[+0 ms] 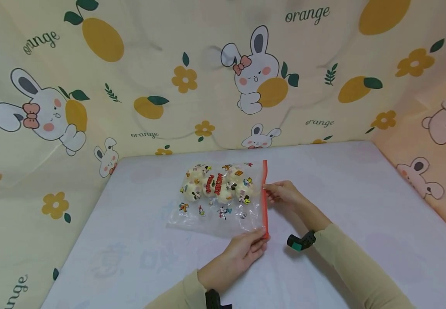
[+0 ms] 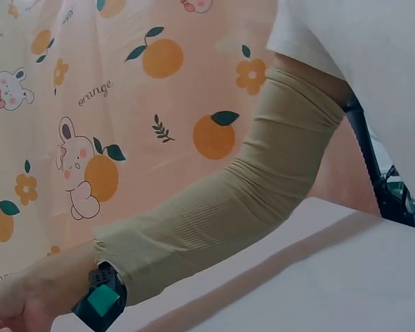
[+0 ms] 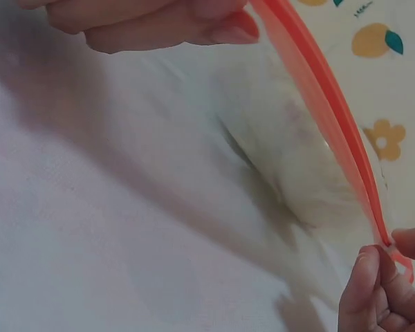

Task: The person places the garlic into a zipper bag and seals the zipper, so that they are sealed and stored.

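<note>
A clear zip bag (image 1: 207, 223) printed with cartoon characters lies flat on the table, its red zip edge (image 1: 265, 206) toward the right. Several round pale balls (image 1: 193, 192) are inside, mostly in the far half. My left hand (image 1: 242, 253) pinches the near end of the red edge. Farther up the strip, my right hand (image 1: 286, 195) holds it between thumb and fingers. The right wrist view has the left fingertips (image 3: 382, 283) at the strip's corner, and the right hand (image 3: 152, 24) at its upper part.
A white-covered table (image 1: 130, 257) spreads around the bag. Behind it and at the sides hangs a cloth (image 1: 207, 43) printed with rabbits and oranges. Black bands with small devices (image 1: 301, 241) sit on both wrists, beside beige sleeves (image 1: 356, 266).
</note>
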A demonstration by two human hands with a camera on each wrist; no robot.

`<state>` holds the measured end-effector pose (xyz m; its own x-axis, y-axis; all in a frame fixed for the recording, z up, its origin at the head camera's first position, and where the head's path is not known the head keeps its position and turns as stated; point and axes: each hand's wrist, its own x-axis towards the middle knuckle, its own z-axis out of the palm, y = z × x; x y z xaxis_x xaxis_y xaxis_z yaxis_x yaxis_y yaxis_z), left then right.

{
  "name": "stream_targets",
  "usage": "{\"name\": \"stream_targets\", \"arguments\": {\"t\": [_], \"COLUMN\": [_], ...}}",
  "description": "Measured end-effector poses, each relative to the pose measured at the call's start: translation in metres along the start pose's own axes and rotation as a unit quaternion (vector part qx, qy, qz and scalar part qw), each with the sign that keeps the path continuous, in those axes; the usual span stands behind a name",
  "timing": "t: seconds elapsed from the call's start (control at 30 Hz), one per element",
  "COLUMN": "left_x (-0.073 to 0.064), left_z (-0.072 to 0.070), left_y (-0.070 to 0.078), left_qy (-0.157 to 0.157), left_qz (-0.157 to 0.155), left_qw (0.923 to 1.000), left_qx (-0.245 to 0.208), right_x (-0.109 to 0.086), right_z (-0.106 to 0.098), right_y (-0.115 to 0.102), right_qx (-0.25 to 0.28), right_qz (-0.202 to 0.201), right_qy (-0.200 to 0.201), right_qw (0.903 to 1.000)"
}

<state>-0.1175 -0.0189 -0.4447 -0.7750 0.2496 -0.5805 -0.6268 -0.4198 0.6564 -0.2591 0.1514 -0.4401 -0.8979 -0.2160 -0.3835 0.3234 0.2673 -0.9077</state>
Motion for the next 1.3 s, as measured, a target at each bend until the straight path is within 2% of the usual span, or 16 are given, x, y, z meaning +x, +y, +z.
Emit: {"name": "stream_targets", "arguments": {"t": [0.23, 0.4, 0.67, 0.8, 0.93, 1.07, 1.2, 1.3], "left_x": [0.003, 0.003, 0.004, 0.004, 0.005, 0.009, 0.015, 0.016], "left_z": [0.001, 0.002, -0.001, -0.005, -0.011, -0.023, -0.038, -0.05], "left_y": [-0.005, -0.009, -0.005, -0.002, 0.002, 0.011, 0.022, 0.027], "left_qy": [0.022, 0.035, 0.012, 0.005, 0.002, -0.009, -0.017, -0.026], "left_qz": [0.027, 0.046, 0.025, 0.017, 0.034, 0.05, 0.054, 0.057], "left_qw": [0.9994, 0.9982, 0.9995, 0.9992, 0.9964, 0.9922, 0.988, 0.9828], "left_qx": [-0.001, 0.015, 0.018, 0.036, 0.078, 0.114, 0.144, 0.174], "right_x": [-0.001, -0.004, -0.002, -0.001, 0.001, 0.002, 0.0, -0.003], "right_z": [0.003, 0.004, 0.006, 0.006, 0.004, 0.003, 0.002, 0.0], "right_y": [0.001, 0.002, 0.002, 0.003, 0.004, 0.004, 0.004, 0.005], "right_qx": [-0.012, -0.02, -0.019, -0.021, -0.014, 0.006, 0.027, 0.058], "right_qz": [0.006, -0.01, -0.027, -0.033, -0.032, -0.024, 0.01, 0.036], "right_qy": [-0.003, -0.009, 0.01, 0.017, 0.022, 0.031, 0.047, 0.038], "right_qw": [0.9999, 0.9997, 0.9994, 0.9991, 0.9991, 0.9992, 0.9985, 0.9969]}}
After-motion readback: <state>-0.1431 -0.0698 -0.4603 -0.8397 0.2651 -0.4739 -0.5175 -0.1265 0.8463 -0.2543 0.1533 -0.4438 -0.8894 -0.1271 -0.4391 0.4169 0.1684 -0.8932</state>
